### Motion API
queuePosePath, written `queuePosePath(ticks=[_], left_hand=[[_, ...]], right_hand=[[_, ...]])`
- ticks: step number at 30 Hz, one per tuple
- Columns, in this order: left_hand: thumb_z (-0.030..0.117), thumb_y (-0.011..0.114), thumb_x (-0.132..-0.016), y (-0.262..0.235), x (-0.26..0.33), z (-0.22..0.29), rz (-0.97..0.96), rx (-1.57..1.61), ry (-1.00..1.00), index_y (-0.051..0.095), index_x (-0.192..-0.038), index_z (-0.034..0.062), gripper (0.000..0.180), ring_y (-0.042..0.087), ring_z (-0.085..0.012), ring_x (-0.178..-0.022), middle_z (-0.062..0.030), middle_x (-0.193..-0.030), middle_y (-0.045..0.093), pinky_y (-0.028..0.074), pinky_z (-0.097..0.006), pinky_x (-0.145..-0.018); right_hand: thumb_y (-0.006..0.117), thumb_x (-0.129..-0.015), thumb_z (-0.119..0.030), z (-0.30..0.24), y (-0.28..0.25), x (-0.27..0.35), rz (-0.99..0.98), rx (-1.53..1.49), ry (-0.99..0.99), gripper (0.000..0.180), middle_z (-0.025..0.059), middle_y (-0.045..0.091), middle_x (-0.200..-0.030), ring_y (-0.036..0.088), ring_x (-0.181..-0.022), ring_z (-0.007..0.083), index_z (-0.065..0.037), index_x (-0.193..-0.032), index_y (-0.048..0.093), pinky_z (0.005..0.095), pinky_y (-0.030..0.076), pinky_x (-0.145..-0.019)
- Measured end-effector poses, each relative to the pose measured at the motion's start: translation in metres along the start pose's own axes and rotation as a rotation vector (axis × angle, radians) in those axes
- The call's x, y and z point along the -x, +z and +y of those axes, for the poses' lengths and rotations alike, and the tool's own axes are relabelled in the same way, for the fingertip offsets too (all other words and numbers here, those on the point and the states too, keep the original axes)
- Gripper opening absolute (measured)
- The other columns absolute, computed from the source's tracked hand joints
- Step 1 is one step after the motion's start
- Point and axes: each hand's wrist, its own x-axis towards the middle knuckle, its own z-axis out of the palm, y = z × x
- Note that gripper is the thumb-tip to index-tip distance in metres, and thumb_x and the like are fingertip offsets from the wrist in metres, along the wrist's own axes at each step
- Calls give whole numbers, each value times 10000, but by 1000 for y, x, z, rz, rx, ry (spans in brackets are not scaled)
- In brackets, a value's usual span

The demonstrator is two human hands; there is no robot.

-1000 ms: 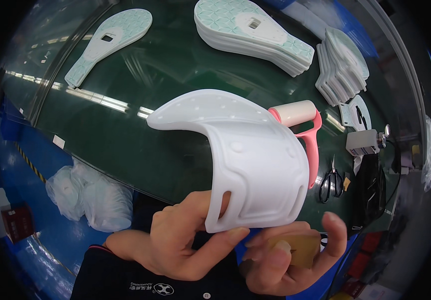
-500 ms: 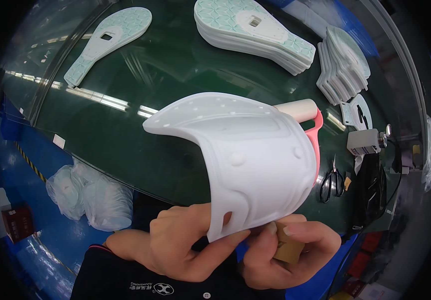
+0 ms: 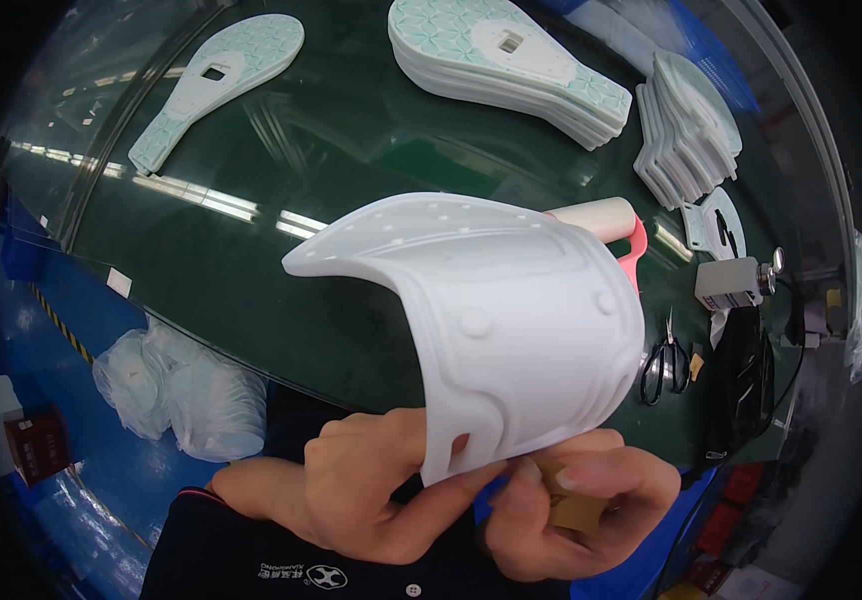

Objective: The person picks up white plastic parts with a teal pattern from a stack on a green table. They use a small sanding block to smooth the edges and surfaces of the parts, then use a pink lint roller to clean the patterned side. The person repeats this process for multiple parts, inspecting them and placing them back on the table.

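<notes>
A dark green glass-topped surface (image 3: 351, 170) stretches away from the person. On its far left lies a single flat paddle-shaped pad (image 3: 219, 85), mint-patterned with a white handle end and a small rectangular hole. At the far middle sits a stack of the same pads (image 3: 511, 60), several high; the exact count cannot be told. To the right a second, fanned pile of white pieces (image 3: 689, 140) leans on edge, with one small white cut piece (image 3: 716, 222) just below it. Behind the shell, a pink-handled roller (image 3: 606, 222) with a cream drum pokes out, mostly hidden. Further right stand a small grey box with a knob (image 3: 736, 282), one pair of black scissors (image 3: 665, 362) and a dark strap-like bundle (image 3: 746, 385). Beyond the surface's near-left edge, on the blue floor (image 3: 81, 470), rest clear plastic bags (image 3: 186, 390) stuffed with pale material.

One white moulded foam shell (image 3: 491, 310) fills the centre, held up close over the surface and blocking the view of what lies behind it. It is curved like a cap, with rows of tiny holes along its upper brim, raised ridges, two round bumps and a slot near the lower edge.

The left hand (image 3: 376, 495) pinches the shell's lower edge, thumb on the outside. The right hand (image 3: 581, 510) is curled around a small brown cardboard-coloured piece (image 3: 571, 500) just beneath the shell.
</notes>
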Motion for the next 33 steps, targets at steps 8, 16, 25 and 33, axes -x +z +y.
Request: queuePosePath(ticks=[8, 16, 25, 33], left_hand=[[-9, 635, -640, 1, 2, -2, -11, -17, -19, 501, -868, -33, 265, 596, -170, -513, -106, -664, 596, 443, -218, -434], [-2, 640, -635, 3, 1, 1, -20, -2, -78, 498, -850, -29, 259, 595, -162, -505, -98, -652, 596, 439, -215, -431], [-3, 639, -631, 4, 2, -2, -4, 29, -96, 504, -846, -35, 256, 598, -164, -512, -95, -656, 599, 441, -216, -433], [-5, 634, -630, 2, 1, 0, -41, 1, -76, 501, -903, -61, 309, 602, -165, -525, -96, -666, 603, 449, -220, -449]], right_hand=[[515, -656, 33, 5, 0, -1, -21, 42, -30, 281, 122, 506, -609, 493, -530, 126, -27, -835, 306, 202, 387, -575], [558, -638, 46, 6, -3, -6, -11, 86, -140, 271, 111, 499, -582, 472, -493, 120, -3, -823, 366, 196, 378, -526], [592, -594, 134, 8, 14, -4, 291, -144, -79, 248, 105, 520, -559, 488, -468, 110, 35, -795, 485, 176, 367, -455], [534, -653, 20, 7, 0, -1, 45, 151, -80, 283, 114, 490, -609, 470, -494, 116, -22, -823, 312, 197, 381, -506]])
